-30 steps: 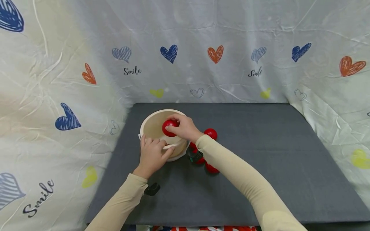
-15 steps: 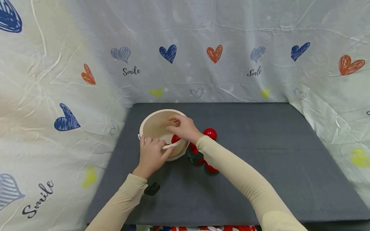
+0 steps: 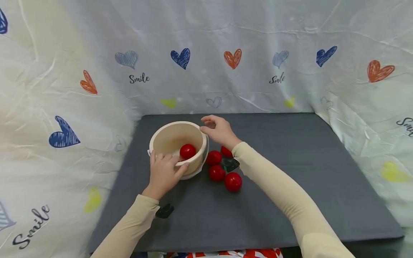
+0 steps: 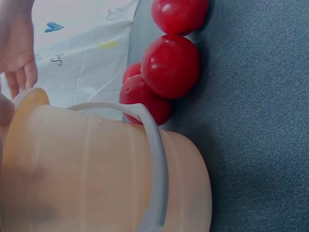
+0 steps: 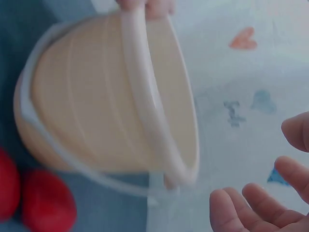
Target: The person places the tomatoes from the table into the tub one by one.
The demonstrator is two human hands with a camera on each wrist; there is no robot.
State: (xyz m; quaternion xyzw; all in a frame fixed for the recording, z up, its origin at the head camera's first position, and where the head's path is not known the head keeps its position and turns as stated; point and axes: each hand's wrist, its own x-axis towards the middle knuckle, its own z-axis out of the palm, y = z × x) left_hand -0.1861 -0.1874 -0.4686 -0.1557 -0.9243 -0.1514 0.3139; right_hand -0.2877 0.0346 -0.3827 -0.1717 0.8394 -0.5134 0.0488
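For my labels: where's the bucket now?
In the head view, the bucket is on the left of the table, the left hand holding its near rim, red balls just right of it.

My right hand (image 5: 270, 212), lower right: fingers loosely bent, apart from cream bucket (image 5: 91, 96). Bucket shows sideways in this turned view, mouth toward right, pale handle (image 5: 30, 111) round outside. My left hand (image 5: 146, 6), cut off by top edge, grips rim. Two red balls (image 5: 48, 200) side by side near bucket's base, lower left. Behind: pale cloth (image 5: 212, 145), orange heart (image 5: 245, 39), blurred blue prints (image 5: 264, 102).
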